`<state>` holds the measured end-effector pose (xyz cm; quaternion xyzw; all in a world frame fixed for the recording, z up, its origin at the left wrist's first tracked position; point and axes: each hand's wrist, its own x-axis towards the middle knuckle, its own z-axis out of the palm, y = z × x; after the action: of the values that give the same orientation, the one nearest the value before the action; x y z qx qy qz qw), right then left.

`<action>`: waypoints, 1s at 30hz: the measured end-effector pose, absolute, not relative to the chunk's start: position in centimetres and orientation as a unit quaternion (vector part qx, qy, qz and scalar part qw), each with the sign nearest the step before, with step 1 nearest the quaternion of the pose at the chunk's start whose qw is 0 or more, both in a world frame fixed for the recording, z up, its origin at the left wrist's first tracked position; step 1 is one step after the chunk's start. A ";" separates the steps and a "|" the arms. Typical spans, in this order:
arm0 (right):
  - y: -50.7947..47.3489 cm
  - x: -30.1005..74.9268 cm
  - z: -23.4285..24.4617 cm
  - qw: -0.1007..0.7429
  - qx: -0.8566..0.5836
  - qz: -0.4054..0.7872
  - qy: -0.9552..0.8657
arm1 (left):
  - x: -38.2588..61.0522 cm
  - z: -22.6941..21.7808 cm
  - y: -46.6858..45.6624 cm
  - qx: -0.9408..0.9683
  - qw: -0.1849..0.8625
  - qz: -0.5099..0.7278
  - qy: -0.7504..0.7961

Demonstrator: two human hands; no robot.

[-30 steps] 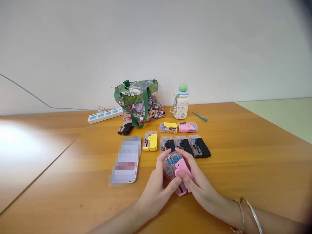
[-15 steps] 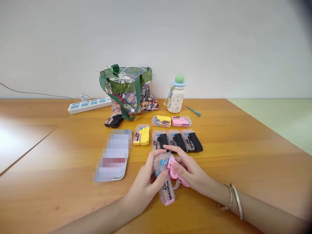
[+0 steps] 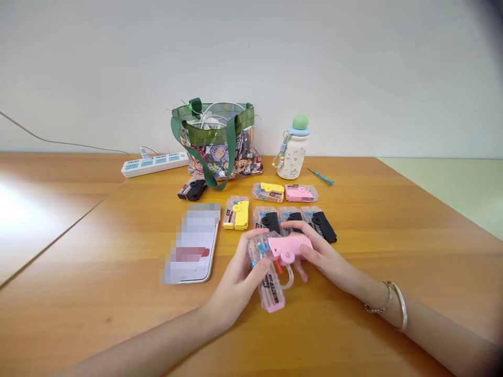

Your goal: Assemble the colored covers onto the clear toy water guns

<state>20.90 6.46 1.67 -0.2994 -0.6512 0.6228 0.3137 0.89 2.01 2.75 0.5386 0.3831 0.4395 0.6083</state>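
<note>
My left hand [image 3: 238,277] grips the transparent, ridged handle [image 3: 269,280] of a pink folding toy water pistol. My right hand [image 3: 318,254] holds the pistol's pink body [image 3: 291,247], with the fingers curled over its far edge and a transparent trigger loop [image 3: 288,277] hanging below. Just beyond my fingertips lie three black toy pistols in transparent cases [image 3: 269,220], [image 3: 293,217], [image 3: 319,225], and my right fingers nearly touch them. A yellow one [image 3: 237,214] lies to the left of that row.
Behind stand a yellow pistol [image 3: 268,192], a pink one [image 3: 299,193], and a black one [image 3: 192,189]. Farther back are a transparent tote bag [image 3: 214,141], a bottle [image 3: 294,152], a power strip [image 3: 154,164], and a small screwdriver [image 3: 321,177]. A phone [image 3: 192,243] lies left on the wooden table [image 3: 98,235].
The pink body has swung out level across the top of the transparent handle, and the trigger loop now shows. My hands have spread slightly apart, and the head view has shifted.
</note>
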 end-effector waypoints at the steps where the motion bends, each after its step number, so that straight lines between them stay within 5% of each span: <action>1: 6.3 20.8 1.5 0.336 -0.300 0.605 -0.657 | 0.9 2.7 2.1 0.529 0.597 0.459 0.392; 8: 5.4 20.3 1.7 0.448 -0.365 0.327 -0.748 | 1.1 2.3 2.2 0.537 0.604 0.447 0.383; 30: 5.3 20.3 2.1 0.259 -0.316 -0.163 -0.898 | 1.3 2.4 1.8 0.626 0.530 0.344 0.457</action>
<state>20.32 5.34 2.12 -0.3160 -0.8979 -0.1635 0.2592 1.33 1.75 2.41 0.6257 0.4568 0.3443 0.5304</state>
